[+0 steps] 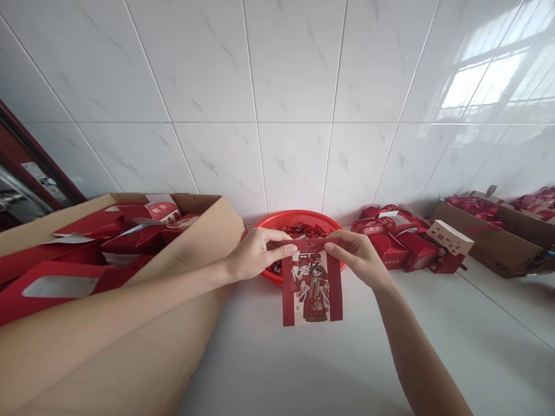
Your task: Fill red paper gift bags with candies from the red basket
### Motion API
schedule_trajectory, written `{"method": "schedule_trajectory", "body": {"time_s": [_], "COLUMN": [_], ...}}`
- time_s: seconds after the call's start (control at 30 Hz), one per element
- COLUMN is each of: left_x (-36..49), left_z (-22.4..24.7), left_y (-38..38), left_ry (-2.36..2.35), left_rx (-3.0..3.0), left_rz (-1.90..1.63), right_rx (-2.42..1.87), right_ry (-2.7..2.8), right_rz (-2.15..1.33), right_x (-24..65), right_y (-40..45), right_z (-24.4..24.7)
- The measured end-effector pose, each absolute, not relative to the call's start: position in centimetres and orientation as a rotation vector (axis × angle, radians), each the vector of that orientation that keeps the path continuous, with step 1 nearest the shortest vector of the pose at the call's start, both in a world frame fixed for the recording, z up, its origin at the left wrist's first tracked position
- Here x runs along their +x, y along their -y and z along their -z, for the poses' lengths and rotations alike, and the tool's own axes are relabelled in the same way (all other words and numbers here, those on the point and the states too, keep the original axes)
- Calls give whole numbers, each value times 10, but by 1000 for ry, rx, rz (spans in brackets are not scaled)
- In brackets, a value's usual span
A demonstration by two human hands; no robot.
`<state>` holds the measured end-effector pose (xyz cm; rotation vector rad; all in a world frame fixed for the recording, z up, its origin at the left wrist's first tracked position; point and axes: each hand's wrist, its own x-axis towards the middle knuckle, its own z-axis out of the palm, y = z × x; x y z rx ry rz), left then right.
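Observation:
Between my two hands hangs a red paper gift bag (313,289), printed with cartoon figures in traditional dress and with a small slot near its top edge. The thumb and fingers of my left hand (260,253) pinch its upper left corner. At the upper right corner my right hand (358,254) pinches it the same way. Just behind the bag stands a red plastic basket (299,215) holding small red wrapped pieces (303,230), partly hidden by my hands and the bag.
A large cardboard box (208,248) with red gift boxes (130,231) stands at the left. Several red gift boxes (418,248) cluster right of the basket. Farther right is a cardboard carton (485,237) with red ribbons (474,208). A tiled wall (295,162) rises behind the white surface (303,370).

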<state>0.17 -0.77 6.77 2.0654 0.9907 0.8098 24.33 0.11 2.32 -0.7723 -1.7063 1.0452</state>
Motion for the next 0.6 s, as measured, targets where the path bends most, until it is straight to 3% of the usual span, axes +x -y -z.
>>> {"method": "schedule_trajectory", "body": {"time_s": [0.6], "left_x": [0], "left_z": [-60], "left_y": [5], "left_ry": [-1168], "left_rx": [2068], "left_rz": [-759], "right_rx": [-893], "right_ry": [1705], "right_rz": [-938], "right_x": [274], "right_y": [7], "right_z": [-21]}}
